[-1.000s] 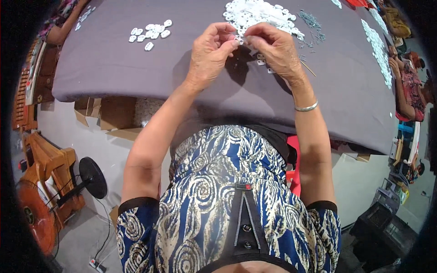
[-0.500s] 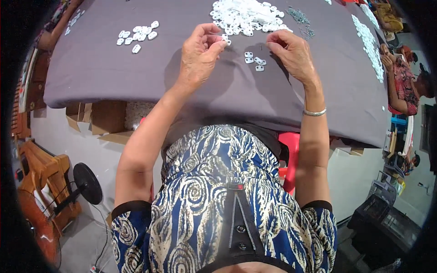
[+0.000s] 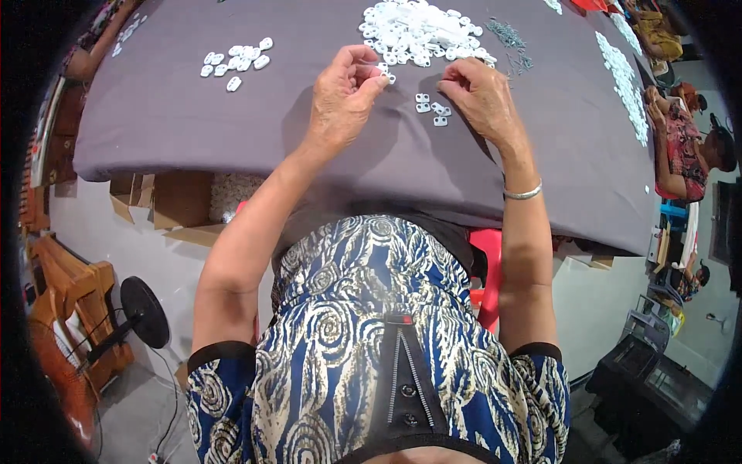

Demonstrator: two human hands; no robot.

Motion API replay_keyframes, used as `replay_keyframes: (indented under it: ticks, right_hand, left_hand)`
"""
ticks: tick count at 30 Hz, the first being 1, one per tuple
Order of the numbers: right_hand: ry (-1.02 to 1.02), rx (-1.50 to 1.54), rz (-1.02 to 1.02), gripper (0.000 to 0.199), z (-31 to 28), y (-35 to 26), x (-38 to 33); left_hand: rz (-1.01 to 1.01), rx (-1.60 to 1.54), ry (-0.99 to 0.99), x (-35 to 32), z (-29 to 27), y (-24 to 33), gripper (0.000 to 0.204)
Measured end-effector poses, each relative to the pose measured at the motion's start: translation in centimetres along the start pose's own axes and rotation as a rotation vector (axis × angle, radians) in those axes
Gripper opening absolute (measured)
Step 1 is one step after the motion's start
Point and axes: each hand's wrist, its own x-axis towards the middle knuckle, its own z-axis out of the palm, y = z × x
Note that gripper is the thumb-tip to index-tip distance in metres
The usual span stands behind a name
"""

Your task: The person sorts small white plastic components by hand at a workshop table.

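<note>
My left hand (image 3: 344, 97) pinches a small white plastic piece with holes (image 3: 389, 76) between thumb and fingertips, just above the table. To its right, my right hand (image 3: 478, 97) is closed in a pinch; what its fingertips hold, if anything, is too small to make out. Between and below the hands lie several small white two-holed plates (image 3: 440, 110) on the cloth. Beyond both hands is a big heap of white plastic pieces (image 3: 421, 31). A scatter of thin grey screws or nails (image 3: 506, 35) lies right of the heap.
A grey cloth (image 3: 193, 131) covers the table. At the left lies a small group of white pieces (image 3: 239, 56), and at the far right a long spread of them (image 3: 622, 77). A person (image 3: 684, 147) sits by the right edge. An open cardboard box (image 3: 182, 205) stands below the table.
My right hand has moved left, nearer my left hand, with its fingertips still pinched. My left hand keeps the white piece almost in place.
</note>
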Motion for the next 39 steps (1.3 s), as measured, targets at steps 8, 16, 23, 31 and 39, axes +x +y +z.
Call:
replay_keyframes:
  ticks: [8,16,23,31,39]
  right_hand:
    - [-0.096,-0.072,0.038,0.012,-0.2,-1.1,0.5]
    - [-0.023,0.579,0.117,0.011,1.2,-4.0,1.6]
    - [-0.100,0.737,0.332,0.016,2.5,-3.6,1.0]
    - [-0.123,0.825,0.351,0.019,2.5,-3.3,1.1]
    - [-0.159,0.695,0.278,0.019,2.3,-3.6,1.1]
  left_hand:
    - [0.043,-0.045,0.056,-0.1,0.7,0.2,0.025]
    - [0.004,-0.070,-0.012,-1.0,1.1,1.1,0.029]
    - [-0.008,-0.062,-0.007,-0.9,1.1,0.7,0.029]
    - [0.036,0.022,-0.045,-0.8,1.1,0.0,0.031]
    - [0.026,0.011,-0.056,-0.9,1.1,-0.1,0.031]
